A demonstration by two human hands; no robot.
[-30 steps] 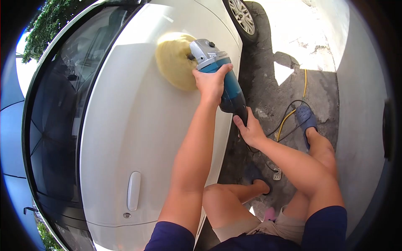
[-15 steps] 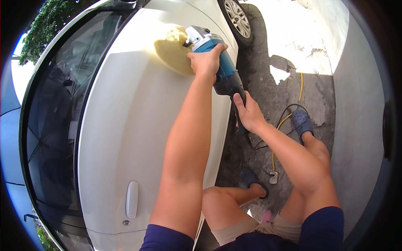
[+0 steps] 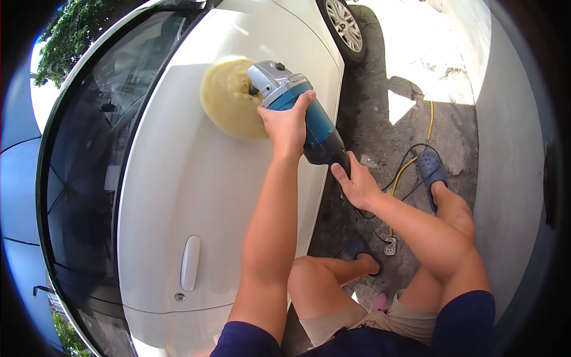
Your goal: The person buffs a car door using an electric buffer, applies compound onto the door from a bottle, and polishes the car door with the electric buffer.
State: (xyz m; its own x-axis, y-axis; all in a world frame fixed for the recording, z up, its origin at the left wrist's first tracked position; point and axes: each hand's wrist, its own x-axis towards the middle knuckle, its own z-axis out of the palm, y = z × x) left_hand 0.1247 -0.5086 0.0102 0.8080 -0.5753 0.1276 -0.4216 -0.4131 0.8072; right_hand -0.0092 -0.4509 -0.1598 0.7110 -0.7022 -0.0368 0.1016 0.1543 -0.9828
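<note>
My left hand [image 3: 286, 126] is wrapped round the front of a blue, black and silver power polisher [image 3: 318, 122], just behind its metal head. My right hand [image 3: 358, 181] grips the black rear end of the same tool, where its cord comes out. A round yellow pad [image 3: 229, 98], blurred as if spinning, lies against the white car door [image 3: 208, 172] at the upper middle. The door handle [image 3: 190, 262] and its keyhole are lower down on the panel.
The car window [image 3: 89, 131] curves along the left, and a wheel [image 3: 345, 25] is at the top. Yellow and black cords run over the concrete to a socket [image 3: 390, 246], beside my clogs [image 3: 432, 166]. A grey wall [image 3: 514, 154] stands on the right.
Since half a second ago the polisher and its pad have moved left and down in the view, with both hands still on the tool. The view itself has shifted slightly too.
</note>
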